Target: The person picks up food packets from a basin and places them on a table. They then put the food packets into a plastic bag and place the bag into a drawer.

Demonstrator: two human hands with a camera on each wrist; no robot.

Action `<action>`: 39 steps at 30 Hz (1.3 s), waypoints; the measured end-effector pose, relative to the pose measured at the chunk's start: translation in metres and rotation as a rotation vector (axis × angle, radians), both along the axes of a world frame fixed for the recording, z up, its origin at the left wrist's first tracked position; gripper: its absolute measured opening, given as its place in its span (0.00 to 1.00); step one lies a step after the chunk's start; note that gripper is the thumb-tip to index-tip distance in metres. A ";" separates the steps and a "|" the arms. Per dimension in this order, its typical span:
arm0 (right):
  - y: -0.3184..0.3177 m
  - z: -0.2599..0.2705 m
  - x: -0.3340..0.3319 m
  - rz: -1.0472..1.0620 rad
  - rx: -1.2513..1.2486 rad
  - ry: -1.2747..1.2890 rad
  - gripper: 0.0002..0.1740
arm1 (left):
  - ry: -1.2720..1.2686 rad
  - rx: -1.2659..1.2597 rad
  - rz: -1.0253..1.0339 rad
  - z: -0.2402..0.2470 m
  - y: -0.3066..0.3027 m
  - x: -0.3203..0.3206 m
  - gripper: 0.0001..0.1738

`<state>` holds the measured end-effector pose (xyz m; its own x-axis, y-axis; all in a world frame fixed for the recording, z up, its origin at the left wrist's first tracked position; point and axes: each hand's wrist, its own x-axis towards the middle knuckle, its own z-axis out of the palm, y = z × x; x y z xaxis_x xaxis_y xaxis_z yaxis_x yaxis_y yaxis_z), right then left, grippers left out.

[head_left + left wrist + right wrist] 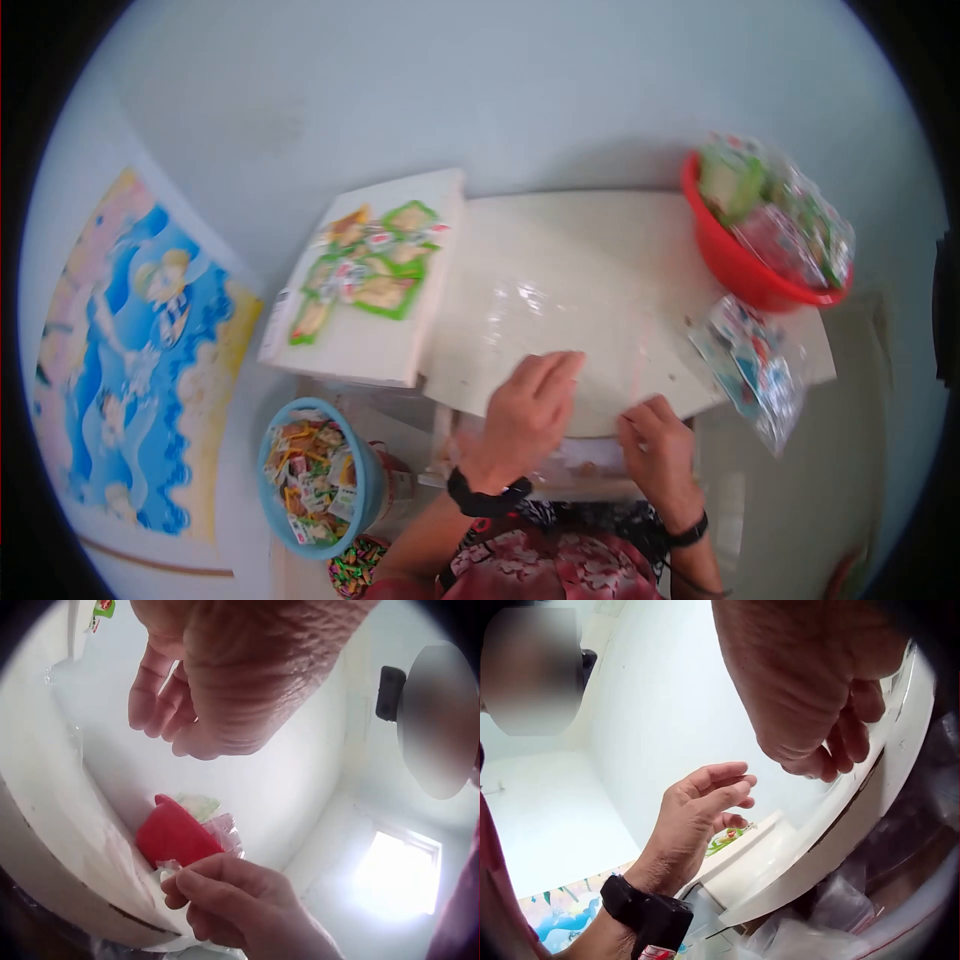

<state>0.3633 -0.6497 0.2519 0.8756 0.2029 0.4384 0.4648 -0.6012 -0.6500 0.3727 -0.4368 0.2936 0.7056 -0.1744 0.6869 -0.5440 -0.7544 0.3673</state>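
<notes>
My left hand [533, 415] hovers over the near edge of the white tabletop [600, 240], its fingers extended together and slightly bent, holding nothing. Clear, glinting plastic film [525, 300] lies flat on the tabletop just beyond it, with a faint pinkish line on its right side. At the front edge, my right hand [660, 450] has its fingers curled and the thumb close to the index finger, as the left wrist view also shows of this right hand [240, 900]. I cannot tell whether thin film is between those fingertips.
A white box [440, 290] bears several green-edged packets [390, 295]. On the right stands a red basin [725, 260] of bagged goods, with a clear bag of packets [755, 370] before it. Below left is a blue bucket [370, 480] of packets. An open drawer [832, 907] holds plastic bags.
</notes>
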 end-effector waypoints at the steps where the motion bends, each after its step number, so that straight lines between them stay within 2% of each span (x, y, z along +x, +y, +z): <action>1: -0.001 0.006 -0.005 -0.027 0.076 0.026 0.04 | -0.015 -0.024 0.014 0.003 0.002 -0.001 0.22; 3: -0.008 0.012 -0.009 -0.029 0.114 0.010 0.05 | -0.059 -0.063 0.057 0.013 0.014 -0.003 0.20; 7: -0.012 0.013 -0.021 -0.060 0.215 -0.011 0.03 | -0.096 -0.067 0.334 0.029 0.058 -0.010 0.18; 9: -0.009 0.016 -0.028 -0.070 0.277 0.073 0.02 | -0.126 0.012 0.492 0.029 0.095 -0.006 0.18; 11: -0.003 0.013 -0.030 -0.036 0.318 0.014 0.02 | -0.115 0.142 0.633 0.044 0.128 0.001 0.19; 16: 0.005 0.012 -0.036 0.008 0.316 0.007 0.02 | -0.076 0.403 0.707 0.048 0.205 0.040 0.21; 19: 0.008 0.021 -0.043 0.008 0.310 0.047 0.02 | 0.221 0.451 0.728 0.048 0.224 0.054 0.18; 22: 0.009 0.021 -0.045 -0.001 0.330 0.028 0.02 | 0.274 0.434 0.717 0.047 0.229 0.053 0.13; 26: -0.001 0.007 -0.048 0.006 0.299 0.023 0.03 | 0.174 0.506 0.757 0.047 0.238 0.047 0.08; 28: -0.003 0.005 -0.050 0.002 0.295 0.031 0.04 | 0.090 0.591 0.778 0.062 0.231 0.033 0.07; 31: 0.000 0.009 -0.051 0.013 0.308 0.038 0.04 | -0.025 0.422 0.707 0.090 0.210 0.008 0.05; 34: 0.005 0.014 -0.051 0.059 0.312 0.029 0.05 | -0.233 0.295 0.668 0.096 0.201 -0.002 0.05; 37: 0.011 0.019 -0.047 0.130 0.314 0.027 0.06 | -0.061 -0.098 0.581 0.106 0.167 -0.017 0.07; 39: 0.016 0.027 -0.042 0.187 0.299 0.034 0.07 | 0.146 -0.456 0.375 0.109 0.130 -0.027 0.09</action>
